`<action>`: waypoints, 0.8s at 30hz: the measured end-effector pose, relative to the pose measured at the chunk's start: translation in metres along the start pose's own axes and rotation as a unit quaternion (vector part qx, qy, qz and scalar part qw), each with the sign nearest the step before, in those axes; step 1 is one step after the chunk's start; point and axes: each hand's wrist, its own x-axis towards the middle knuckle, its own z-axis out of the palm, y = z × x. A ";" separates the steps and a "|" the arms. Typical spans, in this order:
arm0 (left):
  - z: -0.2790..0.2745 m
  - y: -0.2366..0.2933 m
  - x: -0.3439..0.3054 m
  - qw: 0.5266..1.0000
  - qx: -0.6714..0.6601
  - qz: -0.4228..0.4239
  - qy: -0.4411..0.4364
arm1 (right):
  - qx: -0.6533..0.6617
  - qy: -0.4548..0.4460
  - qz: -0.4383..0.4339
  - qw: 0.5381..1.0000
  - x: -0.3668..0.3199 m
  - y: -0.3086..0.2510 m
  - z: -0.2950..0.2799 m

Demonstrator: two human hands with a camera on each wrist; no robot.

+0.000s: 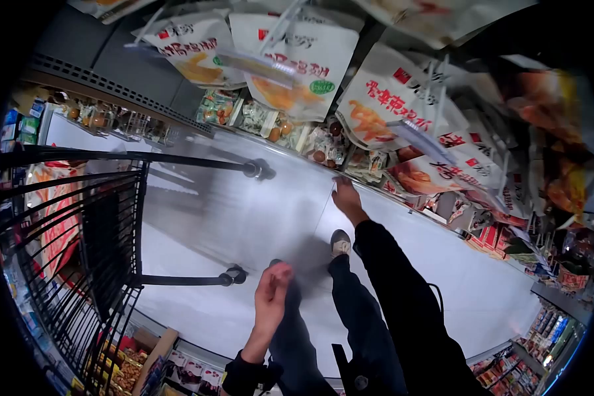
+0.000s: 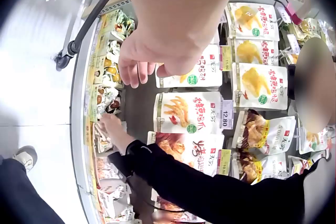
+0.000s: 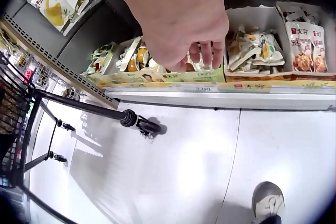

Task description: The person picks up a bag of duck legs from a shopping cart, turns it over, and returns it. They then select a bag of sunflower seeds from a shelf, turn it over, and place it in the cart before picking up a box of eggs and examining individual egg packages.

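My right hand [image 1: 346, 200] reaches to the front of the bottom shelf, fingers bent loosely over the boxes of small snack packets. In the right wrist view that hand [image 3: 191, 35] hides part of a box, its fingertips right at the printed box front [image 3: 173, 76]. Small packets [image 2: 102, 134] lie around it in the left wrist view. My left hand [image 1: 272, 297] hangs in the air over the floor with loosely bent fingers and nothing in it. In the left wrist view it overlaps a hanging snack pouch [image 2: 207, 69].
Large white snack pouches [image 1: 300, 63] hang on hooks above the boxes, with price tags [image 2: 227, 115] in front. A black shopping cart [image 1: 142, 218] stands on the left, its wheels on the white floor [image 1: 211, 218]. A shoe [image 1: 340, 243] is near the shelf edge.
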 end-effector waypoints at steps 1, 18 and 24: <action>-0.001 -0.013 0.009 1.000 0.007 0.007 -0.006 | -0.003 0.011 0.011 1.000 0.016 0.003 0.007; 0.014 -0.112 0.099 0.998 -0.034 -0.057 0.012 | -0.050 -0.038 -0.132 0.989 0.140 0.009 0.039; 0.015 -0.114 0.104 0.998 -0.024 -0.056 0.004 | 0.095 -0.009 -0.060 0.994 0.129 0.025 0.030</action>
